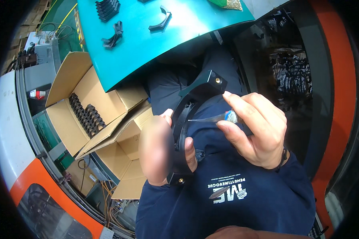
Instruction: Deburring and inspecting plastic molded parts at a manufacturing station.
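Cardboard boxes, two, at left: first box (66, 75) holds black pieces (85, 115) in rows, too packed to count; second box (129, 189) beside it. Green table (135, 51): one stack (107, 10), two loose curved pieces (113, 36). Left hand (157, 153), partly blurred, grip clasped round one black curved part (178, 133) above the lap. Right hand (261, 133), fingers pointing left, pinches one thin blade-like tool (207, 119), tip at the part's inner curve; contact unclear.

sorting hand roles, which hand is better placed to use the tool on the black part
Probably the right hand: it grips the tool, tip toward the black part, which the left hand holds.
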Demonstrator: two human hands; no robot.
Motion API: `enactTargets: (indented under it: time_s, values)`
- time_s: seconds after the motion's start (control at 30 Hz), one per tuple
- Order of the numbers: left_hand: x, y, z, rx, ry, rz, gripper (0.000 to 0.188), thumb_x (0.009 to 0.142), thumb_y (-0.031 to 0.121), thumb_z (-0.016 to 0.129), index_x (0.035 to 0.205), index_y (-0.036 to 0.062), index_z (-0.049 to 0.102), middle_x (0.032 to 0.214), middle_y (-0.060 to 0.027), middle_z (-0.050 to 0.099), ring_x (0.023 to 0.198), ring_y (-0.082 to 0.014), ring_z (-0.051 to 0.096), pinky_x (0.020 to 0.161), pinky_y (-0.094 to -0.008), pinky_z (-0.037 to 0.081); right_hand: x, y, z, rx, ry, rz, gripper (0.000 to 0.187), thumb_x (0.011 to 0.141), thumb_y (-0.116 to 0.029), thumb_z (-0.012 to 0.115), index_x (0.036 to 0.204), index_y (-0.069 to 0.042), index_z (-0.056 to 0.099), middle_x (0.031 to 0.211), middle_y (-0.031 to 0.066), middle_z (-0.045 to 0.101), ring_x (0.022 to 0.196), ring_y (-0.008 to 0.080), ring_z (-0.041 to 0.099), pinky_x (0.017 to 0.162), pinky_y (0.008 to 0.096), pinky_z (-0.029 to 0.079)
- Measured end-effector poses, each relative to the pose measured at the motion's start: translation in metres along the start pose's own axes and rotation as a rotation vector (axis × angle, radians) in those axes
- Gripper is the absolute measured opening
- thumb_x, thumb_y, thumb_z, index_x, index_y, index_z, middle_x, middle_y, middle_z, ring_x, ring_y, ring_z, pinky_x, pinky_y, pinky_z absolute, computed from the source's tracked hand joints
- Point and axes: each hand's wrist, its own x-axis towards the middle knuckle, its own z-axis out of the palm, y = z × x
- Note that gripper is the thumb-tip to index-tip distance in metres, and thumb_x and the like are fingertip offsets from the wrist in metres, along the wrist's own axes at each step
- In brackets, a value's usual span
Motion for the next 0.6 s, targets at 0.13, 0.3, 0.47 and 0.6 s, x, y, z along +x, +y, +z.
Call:
enactTargets:
  time_s: [0.13, 0.3, 0.47, 0.6]
  values:
    - [-0.0003, -0.0016, 0.0005, 0.002, 0.015, 0.014, 0.051, 0.091, 0.02, 0.063, 0.128, 0.0017, 0.034, 0.113, -0.0288, 0.055, 0.101, -0.0349, 0.062, 0.084, -0.041, 0.057, -0.0002, 0.0004, 0.0003, 0.0, 0.001, -0.002, 0.041, 0.069, -0.017, 0.081, 0.099, 0.005, 0.065, 0.072, 0.0113, 0.059, 0.057, 0.0211, 0.057, 0.049, 0.0294, 0.044]
    - [0.0021, -0.0013, 0.0009, 0.031, 0.007, 0.014, 0.052, 0.089, 0.022, 0.065, 0.126, 0.0009, 0.035, 0.11, -0.0286, 0.057, 0.098, -0.0334, 0.064, 0.082, -0.0383, 0.058, -0.0003, 0.0004, -0.0002, 0.006, -0.004, 0.003, 0.04, 0.069, -0.018, 0.08, 0.099, 0.005, 0.065, 0.072, 0.0111, 0.059, 0.057, 0.0206, 0.057, 0.049, 0.0293, 0.044]
    - [0.0025, -0.0034, 0.0036, 0.031, 0.035, 0.024, 0.051, 0.088, 0.022, 0.066, 0.125, -0.0001, 0.037, 0.109, -0.0284, 0.058, 0.095, -0.0321, 0.065, 0.08, -0.0366, 0.059, 0.0, 0.0016, 0.0003, 0.015, -0.01, 0.009, 0.04, 0.069, -0.017, 0.08, 0.098, 0.005, 0.065, 0.071, 0.011, 0.058, 0.057, 0.0208, 0.057, 0.048, 0.0291, 0.044]
    - [0.0024, -0.0023, 0.0042, 0.027, 0.051, 0.017, 0.051, 0.088, 0.022, 0.066, 0.124, -0.0005, 0.038, 0.108, -0.0282, 0.058, 0.095, -0.0318, 0.065, 0.08, -0.0365, 0.059, -0.0004, 0.0026, 0.0016, 0.012, -0.002, 0.011, 0.039, 0.069, -0.017, 0.08, 0.097, 0.006, 0.065, 0.071, 0.0111, 0.058, 0.057, 0.0209, 0.057, 0.048, 0.0292, 0.044]
